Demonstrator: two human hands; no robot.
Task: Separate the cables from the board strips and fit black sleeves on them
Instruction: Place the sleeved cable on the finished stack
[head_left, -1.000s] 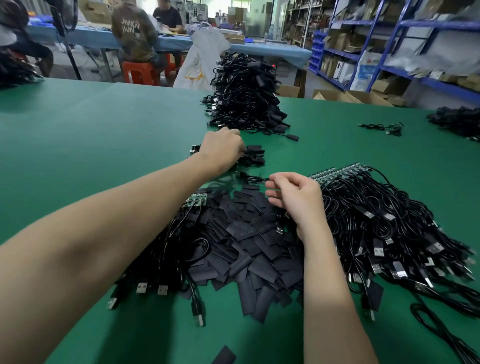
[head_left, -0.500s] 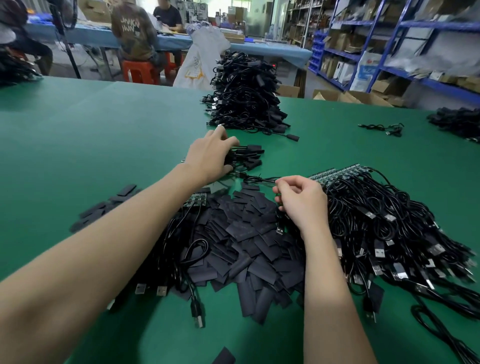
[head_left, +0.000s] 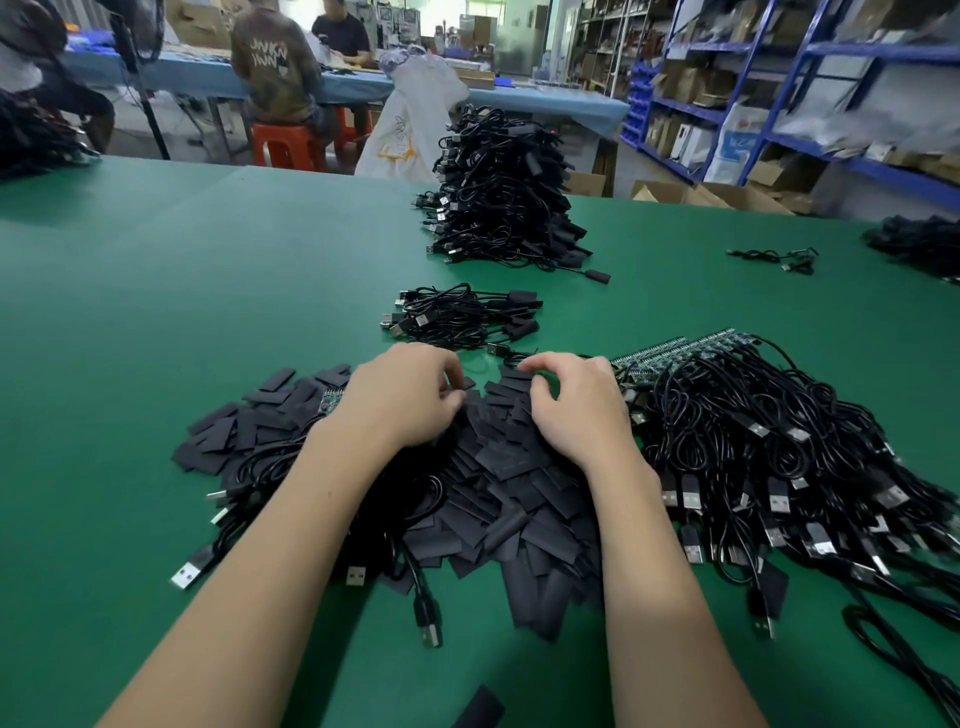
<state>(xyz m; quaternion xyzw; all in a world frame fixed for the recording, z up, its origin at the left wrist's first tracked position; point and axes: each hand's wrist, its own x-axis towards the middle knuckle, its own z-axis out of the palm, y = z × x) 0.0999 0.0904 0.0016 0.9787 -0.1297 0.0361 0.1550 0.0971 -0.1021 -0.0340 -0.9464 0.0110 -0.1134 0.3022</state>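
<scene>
A heap of flat black sleeves (head_left: 509, 467) lies on the green table (head_left: 182, 286) in front of me. My left hand (head_left: 405, 395) hovers over its far edge, its fingertips and thumb pinching a sleeve. My right hand (head_left: 576, 405) is beside it with curled fingers pinching the end of a thin black cable (head_left: 511, 358). To the right, green board strips (head_left: 680, 348) still carry a large tangle of USB cables (head_left: 753, 441). A short piece of board (head_left: 332, 397) peeks out by my left wrist. Sleeved cables lie in a small bundle (head_left: 457, 317) just beyond my hands.
A tall stack of finished cables (head_left: 498, 197) stands farther back. Loose USB cables (head_left: 234, 483) trail out at the heap's left, and one sleeve (head_left: 480, 709) lies near the front edge. A stray cable (head_left: 779, 257) and another pile (head_left: 919, 244) sit far right. People work at a rear table.
My left hand has drawn back from the small bundle of sleeved cables to the sleeve heap. My right hand stayed near the heap's far edge, still holding a cable.
</scene>
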